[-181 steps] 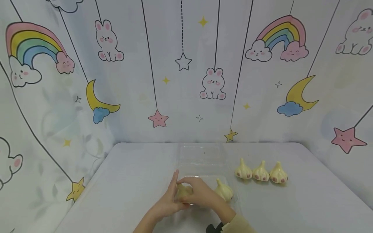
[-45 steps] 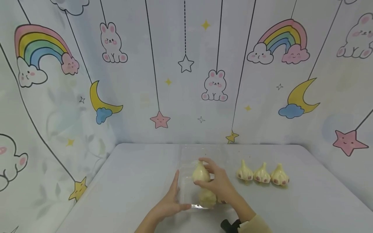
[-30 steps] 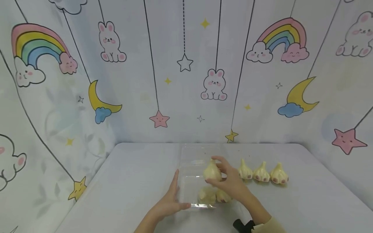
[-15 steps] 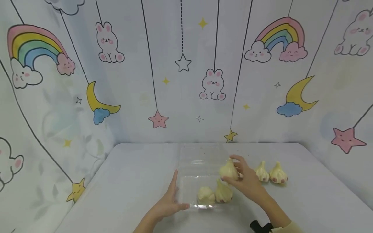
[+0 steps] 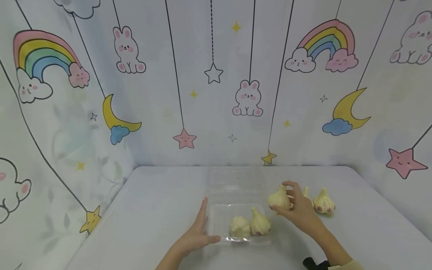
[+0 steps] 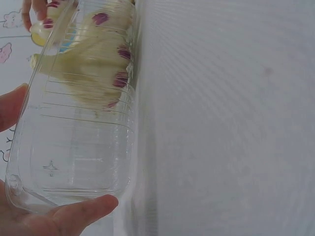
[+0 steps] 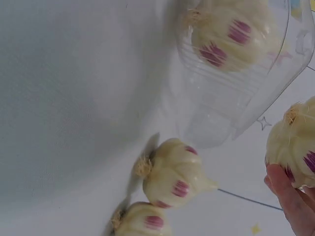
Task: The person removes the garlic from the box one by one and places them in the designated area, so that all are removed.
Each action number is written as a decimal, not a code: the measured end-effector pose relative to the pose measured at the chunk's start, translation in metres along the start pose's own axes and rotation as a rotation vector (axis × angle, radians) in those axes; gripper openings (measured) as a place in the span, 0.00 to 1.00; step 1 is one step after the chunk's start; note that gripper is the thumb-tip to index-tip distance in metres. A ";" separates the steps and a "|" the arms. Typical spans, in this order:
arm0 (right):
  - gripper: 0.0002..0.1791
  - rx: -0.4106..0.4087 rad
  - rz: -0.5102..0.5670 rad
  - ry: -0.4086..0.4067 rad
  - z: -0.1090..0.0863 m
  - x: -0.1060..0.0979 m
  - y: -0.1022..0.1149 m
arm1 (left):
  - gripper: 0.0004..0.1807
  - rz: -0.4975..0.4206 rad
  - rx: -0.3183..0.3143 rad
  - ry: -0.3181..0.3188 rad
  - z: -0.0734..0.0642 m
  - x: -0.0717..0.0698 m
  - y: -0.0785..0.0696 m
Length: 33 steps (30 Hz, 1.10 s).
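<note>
My right hand (image 5: pixel 298 208) pinches a garlic bulb (image 5: pixel 280 198) raised just right of a clear plastic box (image 5: pixel 219 213). In the right wrist view, that bulb (image 7: pixel 293 142) shows its root end and purple marks above my fingers. The box stands with its lid folded back. Inside it, a garlic bulb (image 5: pixel 240 227) and another garlic bulb (image 5: pixel 260 222) sit side by side at the right. My left hand (image 5: pixel 195 232) touches the box's near left corner, its fingers along the side and the straight thumb (image 6: pixel 88 214) across the front wall.
Right of the box is a row of garlic bulbs. The end garlic bulb (image 5: pixel 324 201) shows fully, while my right hand partly hides the one beside it. The right wrist view shows a garlic bulb (image 7: pixel 172 174) near the box. A patterned curtain (image 5: pixel 216 112) closes off the back.
My right hand has lifted a garlic bulb over the box and carried it rightward, past the box's right edge. My left hand has stayed at the box's corner in the last frames.
</note>
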State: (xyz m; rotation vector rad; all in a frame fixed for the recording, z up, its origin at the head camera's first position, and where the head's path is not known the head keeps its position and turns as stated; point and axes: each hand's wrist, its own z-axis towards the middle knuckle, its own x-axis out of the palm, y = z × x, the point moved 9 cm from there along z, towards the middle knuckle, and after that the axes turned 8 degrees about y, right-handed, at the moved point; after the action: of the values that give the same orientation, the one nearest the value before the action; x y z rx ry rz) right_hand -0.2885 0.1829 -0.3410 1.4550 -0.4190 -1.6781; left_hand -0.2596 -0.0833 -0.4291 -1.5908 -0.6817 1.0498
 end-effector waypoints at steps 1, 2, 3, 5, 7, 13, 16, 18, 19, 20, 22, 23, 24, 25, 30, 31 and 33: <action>0.40 0.003 -0.004 -0.002 0.000 -0.001 -0.001 | 0.65 -0.002 -0.001 0.000 0.000 0.000 0.000; 0.40 0.005 -0.006 -0.003 -0.001 -0.003 -0.002 | 0.65 -0.002 -0.004 -0.002 0.000 0.000 0.001; 0.40 0.010 -0.019 -0.003 -0.001 -0.004 -0.004 | 0.65 -0.004 -0.004 -0.003 0.000 0.001 0.001; 0.41 0.018 -0.042 -0.005 -0.001 -0.006 -0.006 | 0.65 -0.008 -0.004 -0.005 0.000 0.001 0.001; 0.40 0.023 -0.055 -0.002 -0.001 -0.008 -0.008 | 0.65 -0.011 0.000 -0.004 0.000 0.000 0.001; 0.40 0.050 -0.082 0.013 -0.002 -0.012 -0.016 | 0.64 -0.005 -0.004 -0.005 -0.001 0.001 0.002; 0.40 0.057 -0.104 0.019 -0.003 -0.014 -0.019 | 0.64 0.002 -0.002 -0.006 0.000 0.001 0.002; 0.40 0.061 -0.120 0.027 -0.004 -0.015 -0.021 | 0.65 0.003 -0.001 -0.006 0.000 0.001 0.002; 0.41 0.066 -0.124 0.032 -0.004 -0.015 -0.023 | 0.65 0.003 0.000 -0.005 0.000 0.001 0.002; 0.40 0.068 -0.132 0.035 -0.004 -0.015 -0.024 | 0.65 0.006 0.001 -0.006 0.000 0.000 0.002; 0.41 0.069 -0.151 0.041 -0.004 -0.016 -0.025 | 0.64 0.006 0.003 -0.005 0.000 0.000 0.001; 0.41 0.070 -0.156 0.044 -0.004 -0.016 -0.026 | 0.64 0.003 0.005 -0.004 0.000 0.000 0.000; 0.41 0.075 -0.161 0.048 -0.004 -0.016 -0.028 | 0.64 0.003 0.006 -0.003 0.000 0.000 0.000; 0.41 0.079 -0.168 0.056 -0.004 -0.015 -0.029 | 0.64 0.003 0.006 -0.003 0.000 0.000 -0.001; 0.41 0.103 -0.218 0.106 -0.001 -0.012 -0.037 | 0.64 0.014 0.000 -0.005 0.000 0.000 -0.001; 0.41 0.107 -0.229 0.116 -0.001 -0.011 -0.039 | 0.64 0.016 0.000 -0.007 -0.001 0.000 -0.001; 0.41 0.112 -0.258 0.128 0.000 -0.010 -0.042 | 0.64 0.016 -0.001 -0.006 -0.001 0.000 -0.001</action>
State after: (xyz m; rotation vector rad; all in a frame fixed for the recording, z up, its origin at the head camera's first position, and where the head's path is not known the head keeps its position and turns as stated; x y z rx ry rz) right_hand -0.3046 0.2143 -0.3649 1.7498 -0.2665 -1.7714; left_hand -0.2591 -0.0834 -0.4281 -1.5969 -0.6748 1.0670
